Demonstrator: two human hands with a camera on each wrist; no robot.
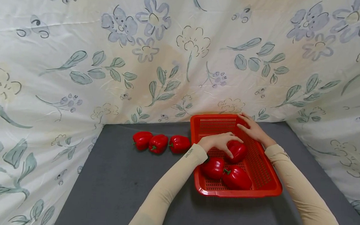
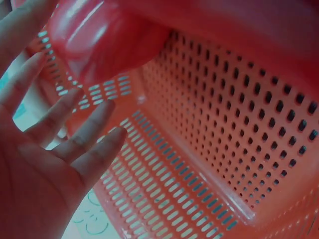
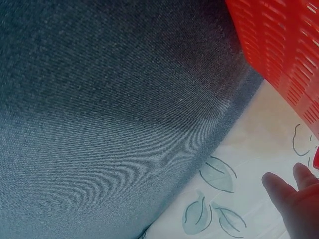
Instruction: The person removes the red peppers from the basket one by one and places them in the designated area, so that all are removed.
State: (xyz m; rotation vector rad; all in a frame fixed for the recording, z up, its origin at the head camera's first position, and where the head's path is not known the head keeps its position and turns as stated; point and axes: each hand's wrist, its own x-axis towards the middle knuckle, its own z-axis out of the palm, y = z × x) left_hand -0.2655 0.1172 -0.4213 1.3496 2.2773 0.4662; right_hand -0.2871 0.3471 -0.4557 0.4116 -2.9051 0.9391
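A red plastic basket (image 1: 266,191) with slotted walls holds three red bell peppers. My left hand (image 1: 219,142) reaches into it, its spread fingers arched over the farthest of these bell peppers (image 1: 238,151). In the left wrist view, the fingers (image 2: 92,122) are apart and relaxed beside a bell pepper (image 2: 99,45); I see no firm grip. Nearer the front of the basket lie two more, one bell pepper (image 1: 215,168) left of the other bell pepper (image 1: 237,178). My right hand (image 1: 253,130) is at the basket's far right rim, fingers extended; contact there is partly hidden.
Left of the basket, three bell peppers form a row on the dark grey table (image 1: 121,183): a left bell pepper (image 1: 142,140), a middle bell pepper (image 1: 158,144) and a right bell pepper (image 1: 180,144). Floral cloth (image 1: 170,59) hangs behind and along both sides.
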